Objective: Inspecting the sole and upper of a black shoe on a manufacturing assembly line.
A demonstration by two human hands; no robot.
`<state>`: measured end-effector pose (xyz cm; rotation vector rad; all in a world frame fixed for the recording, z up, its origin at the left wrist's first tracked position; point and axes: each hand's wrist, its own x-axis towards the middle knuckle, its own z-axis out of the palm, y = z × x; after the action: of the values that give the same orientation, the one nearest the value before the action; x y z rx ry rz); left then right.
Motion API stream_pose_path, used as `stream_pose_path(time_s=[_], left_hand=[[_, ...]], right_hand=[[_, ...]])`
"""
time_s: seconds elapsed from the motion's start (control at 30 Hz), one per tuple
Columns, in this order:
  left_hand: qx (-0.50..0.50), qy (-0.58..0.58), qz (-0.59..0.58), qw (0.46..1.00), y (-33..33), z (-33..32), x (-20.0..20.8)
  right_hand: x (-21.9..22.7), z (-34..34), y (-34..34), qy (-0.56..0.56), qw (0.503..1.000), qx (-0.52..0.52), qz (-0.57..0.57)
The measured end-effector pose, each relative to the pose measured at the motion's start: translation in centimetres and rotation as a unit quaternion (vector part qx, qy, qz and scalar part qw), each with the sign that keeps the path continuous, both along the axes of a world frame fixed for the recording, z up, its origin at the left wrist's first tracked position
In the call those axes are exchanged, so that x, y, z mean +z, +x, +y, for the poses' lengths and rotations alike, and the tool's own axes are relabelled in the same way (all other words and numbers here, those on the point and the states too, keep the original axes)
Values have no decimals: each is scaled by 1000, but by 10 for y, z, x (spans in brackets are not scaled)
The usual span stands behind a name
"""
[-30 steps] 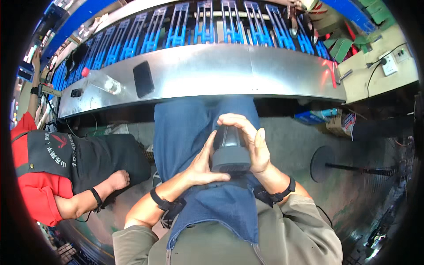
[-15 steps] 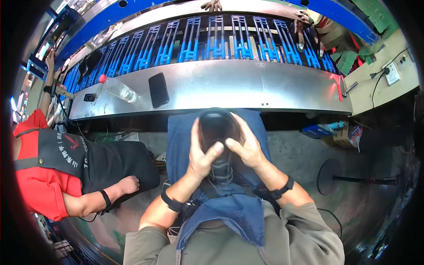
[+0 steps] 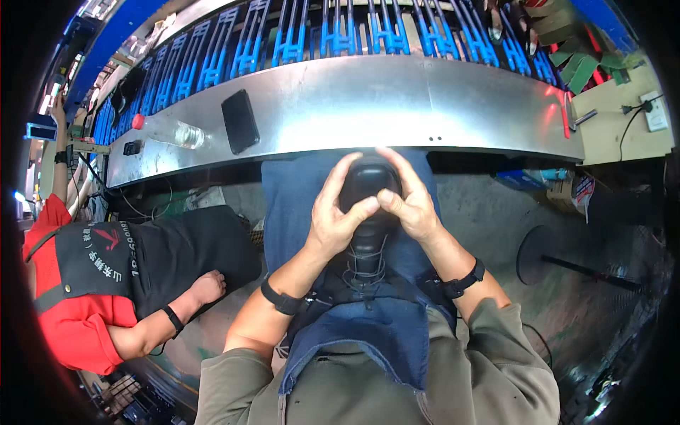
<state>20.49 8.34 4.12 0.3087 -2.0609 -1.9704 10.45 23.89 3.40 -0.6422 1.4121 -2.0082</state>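
A black, glossy shoe [image 3: 371, 176] rests upright over my lap, its rounded toe pointing away from me toward the bench. Thin laces or cords [image 3: 365, 261] cross its narrower near end. My left hand [image 3: 340, 212] wraps the shoe's left side, and my right hand [image 3: 412, 204] wraps the right side. Both thumbs press on top of it, their tips almost touching, while the fingers run along the sides toward the toe. Beneath lies a blue cloth apron [image 3: 287, 205] spread over my legs. The shoe's underside is hidden.
Ahead stands a metal bench [image 3: 340, 106] with a phone [image 3: 241, 122], a clear bottle [image 3: 170, 132] and a small black object [image 3: 132, 147]. Behind it runs a blue-forked rack [image 3: 340, 35]. A co-worker's hand [image 3: 210, 287] rests at left. A black disc-based stand [image 3: 536, 255] is at right.
My view has tilted down, so the bench sits higher in the picture. My thumbs have moved farther up the shoe and closer together. A far worker's hand has left the view.
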Motion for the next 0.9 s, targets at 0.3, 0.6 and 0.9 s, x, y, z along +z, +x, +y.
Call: stream_pose_path(time_s=[0.3, 0.6, 0.9], left_hand=[[61, 35, -59, 996, 17, 7, -23], [114, 342, -109, 927, 50, 9, 6], [-234, -196, -184, 934, 56, 3, 41]], right_hand=[[-32, -8, 43, 137, 987, -79, -24], [-10, 11, 65, 138, 986, 43, -86], [25, 139, 34, 196, 965, -96, 142]])
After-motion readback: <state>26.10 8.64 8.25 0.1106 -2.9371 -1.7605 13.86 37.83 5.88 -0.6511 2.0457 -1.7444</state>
